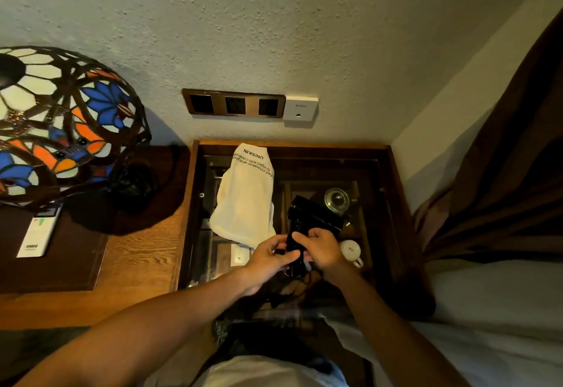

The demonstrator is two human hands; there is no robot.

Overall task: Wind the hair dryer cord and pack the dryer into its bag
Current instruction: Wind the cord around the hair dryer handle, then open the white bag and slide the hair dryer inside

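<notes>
Both hands, left (269, 257) and right (323, 251), grip the black dryer (313, 219), fingers (300, 239) closed round its handle; white bag (243, 200) lies just left.

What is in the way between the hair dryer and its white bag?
Nothing visible. Both hands hold the hair dryer just right of the white bag, which lies flat on the glass-topped table, with only bare glass between them.

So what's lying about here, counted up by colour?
Black: 1, the hair dryer, held in both hands
White: 3, cloth bag, remote, cup
Multicoloured: 1, stained-glass lamp
Total: 5
</notes>
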